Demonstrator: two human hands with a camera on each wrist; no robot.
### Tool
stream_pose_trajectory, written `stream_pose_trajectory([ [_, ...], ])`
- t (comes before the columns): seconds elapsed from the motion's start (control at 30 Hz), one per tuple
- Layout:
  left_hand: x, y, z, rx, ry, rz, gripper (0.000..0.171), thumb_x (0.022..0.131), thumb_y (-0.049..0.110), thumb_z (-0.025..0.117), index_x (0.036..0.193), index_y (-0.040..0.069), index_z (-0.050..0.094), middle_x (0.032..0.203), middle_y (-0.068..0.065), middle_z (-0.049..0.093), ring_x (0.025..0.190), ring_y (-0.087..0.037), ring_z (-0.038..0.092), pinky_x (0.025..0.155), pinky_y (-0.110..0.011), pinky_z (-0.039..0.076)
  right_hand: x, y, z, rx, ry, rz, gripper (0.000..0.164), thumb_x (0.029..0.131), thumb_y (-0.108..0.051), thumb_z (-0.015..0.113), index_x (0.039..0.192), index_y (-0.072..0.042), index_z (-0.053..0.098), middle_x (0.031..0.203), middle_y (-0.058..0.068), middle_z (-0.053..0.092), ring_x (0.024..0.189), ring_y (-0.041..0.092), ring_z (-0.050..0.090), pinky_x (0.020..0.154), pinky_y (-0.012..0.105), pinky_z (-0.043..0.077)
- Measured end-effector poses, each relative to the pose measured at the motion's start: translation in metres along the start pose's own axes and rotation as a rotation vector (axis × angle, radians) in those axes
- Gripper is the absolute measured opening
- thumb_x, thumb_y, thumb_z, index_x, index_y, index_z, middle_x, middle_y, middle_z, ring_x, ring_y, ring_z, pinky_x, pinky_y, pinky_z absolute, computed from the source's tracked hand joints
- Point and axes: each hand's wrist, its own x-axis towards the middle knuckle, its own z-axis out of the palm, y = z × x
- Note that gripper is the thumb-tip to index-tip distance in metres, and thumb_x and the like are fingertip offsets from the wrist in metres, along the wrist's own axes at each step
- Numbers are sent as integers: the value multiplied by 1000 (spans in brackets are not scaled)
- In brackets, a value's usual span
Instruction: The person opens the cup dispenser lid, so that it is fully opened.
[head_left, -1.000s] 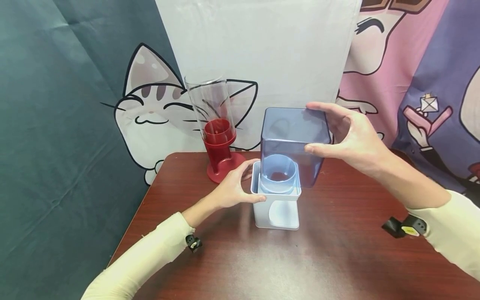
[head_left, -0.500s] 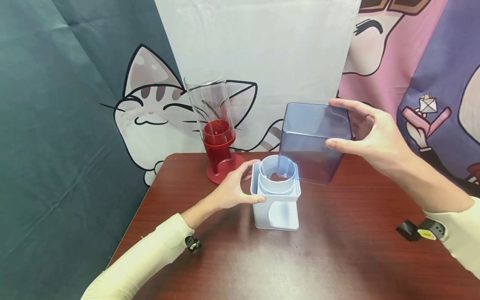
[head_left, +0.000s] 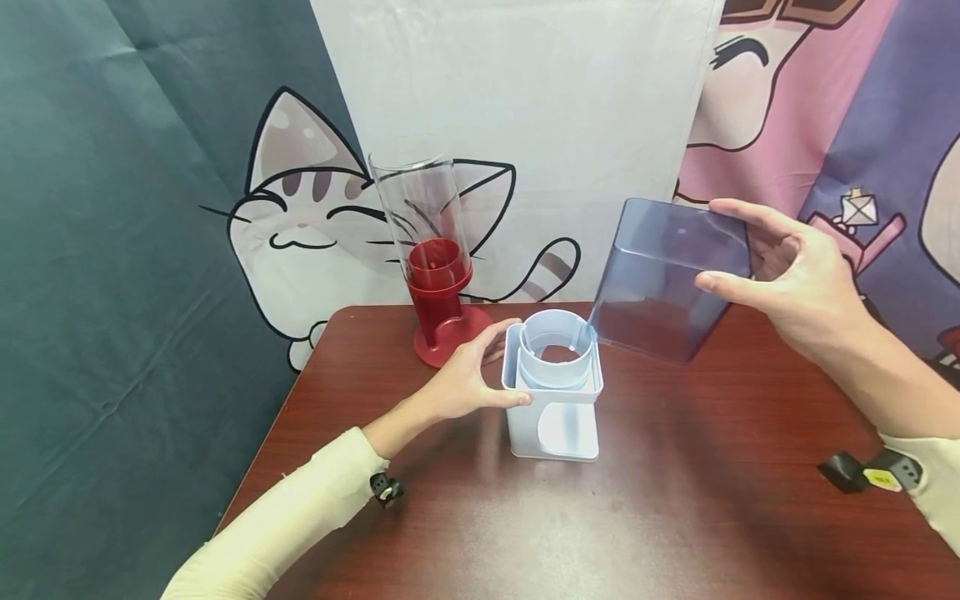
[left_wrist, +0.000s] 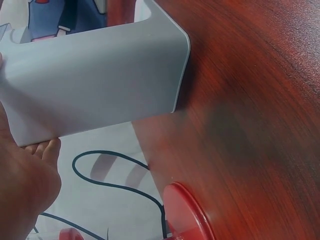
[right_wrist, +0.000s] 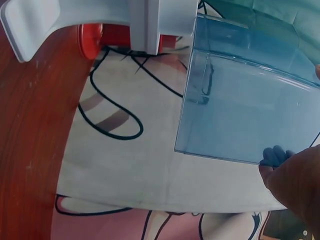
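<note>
A white plastic dispenser base [head_left: 525, 429] stands upright on the table, with a round collar [head_left: 555, 375] in its square top and an opening low in front. My left hand [head_left: 468, 375] grips its upper left side, thumb in front and fingers behind; the left wrist view shows the base's smooth side wall [left_wrist: 100, 80]. To the right, raised off the table, is a see-through blue square container [head_left: 667, 267], tilted. My right hand [head_left: 802, 267] holds it by its right side between thumb and fingers. Its lower left edge is close to the collar; whether they touch I cannot tell.
Behind and to the left stands a red dispenser base [head_left: 438, 312] carrying a tall clear tube [head_left: 416, 196]. The brown wooden table [head_left: 450, 525] ends at a left edge. A printed curtain [head_left: 585, 100] hangs close behind it.
My right hand has carried the blue container rightward from over the white base, tilting it. The collar, earlier seen through the container, is now uncovered. My left hand and the base stay put.
</note>
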Motion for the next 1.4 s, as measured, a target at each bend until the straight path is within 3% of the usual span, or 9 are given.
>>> stream_pose_trajectory([
  [0.3,0,-1,0,-10,2,11,100,78,21,95,161,16,39,155,1,53,145,-14,50,116,-34,44,-8,13,-15,-4,51,-27,75,72,36,70,142,8,60,139,13,66,123,16,63,103,15,47],
  [0.5,0,-2,0,-10,2,19,101,78,20,95,161,14,38,155,1,53,145,-14,51,117,-34,44,-17,30,-24,-13,67,2,78,72,36,71,144,6,59,140,11,66,123,14,64,102,15,48],
  [0.67,0,-2,0,-9,4,23,101,78,20,95,161,12,39,155,0,53,145,-15,50,117,-34,44,-26,47,-31,-116,107,75,79,75,28,78,146,-2,61,135,5,69,117,9,67,93,12,52],
  [0.87,0,-1,1,-4,2,14,101,78,22,95,161,17,38,155,1,52,145,-14,50,116,-34,44,-36,68,-36,-186,142,117,78,76,23,82,145,-5,61,137,4,66,119,6,64,98,11,48],
  [1.1,0,-1,1,0,4,10,101,79,21,95,161,17,38,156,1,52,146,-14,49,116,-33,44,-48,89,-43,-510,162,188,75,81,2,90,148,-14,61,137,-7,62,113,-2,59,89,7,45],
  [1.4,-1,-1,1,-8,-1,11,101,79,22,95,162,17,38,156,2,52,145,-14,50,117,-33,43,-63,113,-46,-562,163,236,77,82,-5,92,150,-17,59,135,-10,61,112,-1,58,89,7,44],
])
